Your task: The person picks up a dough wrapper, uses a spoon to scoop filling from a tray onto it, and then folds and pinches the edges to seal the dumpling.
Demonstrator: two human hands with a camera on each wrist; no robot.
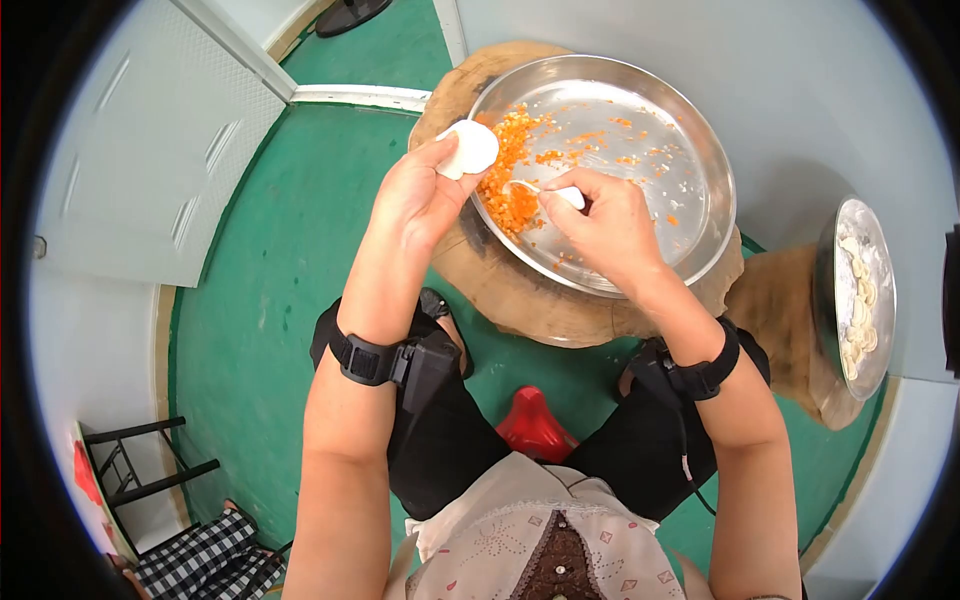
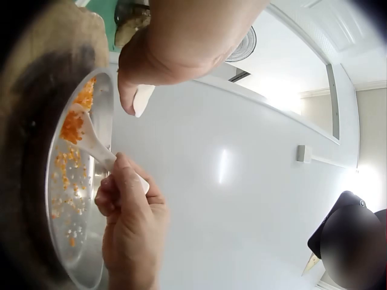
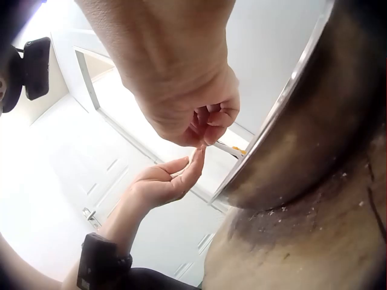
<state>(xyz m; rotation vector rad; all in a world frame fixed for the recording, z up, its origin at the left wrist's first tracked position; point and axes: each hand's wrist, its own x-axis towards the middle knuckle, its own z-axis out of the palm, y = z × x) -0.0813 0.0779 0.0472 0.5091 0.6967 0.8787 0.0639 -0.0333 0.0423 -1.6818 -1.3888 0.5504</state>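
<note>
My left hand point(image 1: 412, 195) holds a round white dough wrapper point(image 1: 470, 150) at the left rim of a wide metal basin point(image 1: 685, 190), thumb on top of it. In my right hand point(image 1: 610, 228) is the handle of a white spoon point(image 1: 572, 197), gripped between thumb and curled fingers. The left wrist view shows the spoon's bowl down in chopped orange filling point(image 2: 71, 128), with some of it on the spoon. Most of the filling point(image 1: 512, 140) is heaped along the basin's left side, and scattered bits lie across the bottom.
A thick round wooden block point(image 1: 560, 325) bears the basin. To the right, a second metal bowl point(image 1: 880, 270) with folded dumplings point(image 1: 858, 310) stands on another wooden stump point(image 1: 785, 320). A red stool point(image 1: 533, 425) is between the legs. At lower left is a black-framed chair point(image 1: 150, 430) near another person's checked clothing.
</note>
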